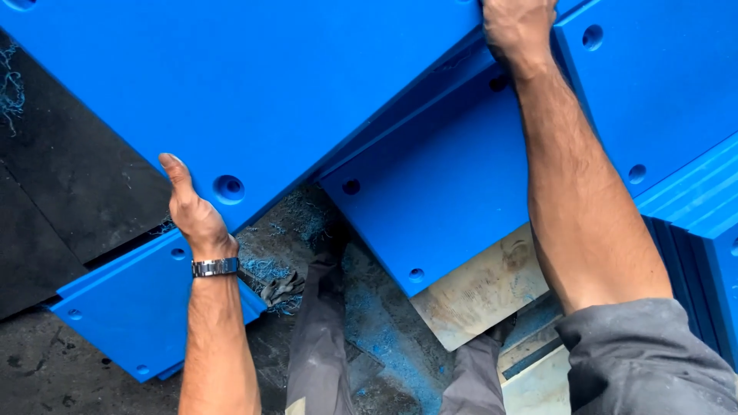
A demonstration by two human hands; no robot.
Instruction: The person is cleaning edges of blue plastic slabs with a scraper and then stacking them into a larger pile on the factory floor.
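Nearby, blue shavings (288, 223) (gloves (282, 288) too)

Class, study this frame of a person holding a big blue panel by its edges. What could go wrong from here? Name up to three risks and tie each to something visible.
1. The large blue panel is held only at its edges by the bare left hand and right hand; it might slip or pinch fingers.
2. It hangs above the person's legs, so a drop could strike them.
3. Blue shavings on the floor may be slippery.

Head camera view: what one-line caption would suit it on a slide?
Two bare hands, left hand and right hand, grip the edges of a large flat blue plastic panel with round holes.
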